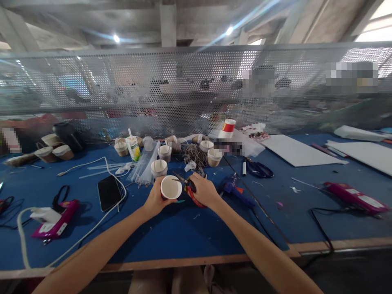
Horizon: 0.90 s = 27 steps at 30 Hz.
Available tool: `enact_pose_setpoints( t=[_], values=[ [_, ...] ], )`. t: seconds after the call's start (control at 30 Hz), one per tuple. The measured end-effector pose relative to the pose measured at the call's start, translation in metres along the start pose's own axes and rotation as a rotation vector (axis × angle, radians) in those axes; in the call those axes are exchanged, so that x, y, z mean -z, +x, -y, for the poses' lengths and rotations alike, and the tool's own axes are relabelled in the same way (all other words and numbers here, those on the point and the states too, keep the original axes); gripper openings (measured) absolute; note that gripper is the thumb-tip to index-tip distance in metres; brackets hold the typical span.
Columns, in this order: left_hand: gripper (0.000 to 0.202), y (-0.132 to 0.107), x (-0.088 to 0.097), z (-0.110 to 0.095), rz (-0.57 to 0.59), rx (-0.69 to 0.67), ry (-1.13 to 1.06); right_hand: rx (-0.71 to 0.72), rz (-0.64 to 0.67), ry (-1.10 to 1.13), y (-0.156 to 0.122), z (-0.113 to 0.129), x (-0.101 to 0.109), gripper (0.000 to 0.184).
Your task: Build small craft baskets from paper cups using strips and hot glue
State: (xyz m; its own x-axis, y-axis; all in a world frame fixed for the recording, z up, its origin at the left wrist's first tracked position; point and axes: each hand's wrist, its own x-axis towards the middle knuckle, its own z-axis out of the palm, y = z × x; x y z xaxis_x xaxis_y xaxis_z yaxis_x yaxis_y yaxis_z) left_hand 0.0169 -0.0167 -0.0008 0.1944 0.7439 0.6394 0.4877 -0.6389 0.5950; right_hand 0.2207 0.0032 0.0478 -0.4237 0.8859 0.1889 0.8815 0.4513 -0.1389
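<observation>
A white paper cup (171, 188) is held in my left hand (155, 198), its open mouth tilted up toward me. My fingers wrap its left side and the thumb lies along the underside. In my right hand (204, 190) are scissors (192, 188) with red-and-black handles. Their blades point left and reach the cup's rim at its upper right; whether they cut into the wall I cannot make out. Just behind the cup stand twine-wrapped paper cups (159, 167), and a tangle of grey-brown cord (196, 157) lies behind my right hand.
A blue glue gun (234, 188) lies right of my right hand, near dark-handled scissors (260, 168). On the left are a phone (109, 192), a white cable and a magenta power strip (56, 220). White boards (301, 150) lie at the right; a perforated metal screen (183, 94) closes off the back.
</observation>
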Motion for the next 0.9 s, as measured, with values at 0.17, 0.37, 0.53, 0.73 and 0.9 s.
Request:
enact_pose_setpoints(
  t=[0.17,0.37,0.53,0.73,0.9],
  values=[
    [0.062,0.000,0.001,0.007,0.003,-0.057,-0.031,0.017,0.032,0.016,-0.001,0.005,-0.001,0.019],
    [0.073,-0.002,0.004,0.003,0.120,-0.021,-0.229,0.023,0.026,0.047,0.001,0.003,-0.006,0.017],
    [0.065,-0.007,0.003,0.000,0.235,0.083,-0.364,0.033,0.009,0.110,0.005,-0.004,-0.012,0.017],
    [0.069,-0.001,0.004,0.001,0.219,0.119,-0.234,0.018,0.007,0.131,0.005,-0.003,-0.015,0.013],
    [0.052,0.002,0.003,-0.007,0.116,0.309,-0.325,-0.027,-0.076,0.125,0.006,-0.007,-0.015,0.012]
  ],
)
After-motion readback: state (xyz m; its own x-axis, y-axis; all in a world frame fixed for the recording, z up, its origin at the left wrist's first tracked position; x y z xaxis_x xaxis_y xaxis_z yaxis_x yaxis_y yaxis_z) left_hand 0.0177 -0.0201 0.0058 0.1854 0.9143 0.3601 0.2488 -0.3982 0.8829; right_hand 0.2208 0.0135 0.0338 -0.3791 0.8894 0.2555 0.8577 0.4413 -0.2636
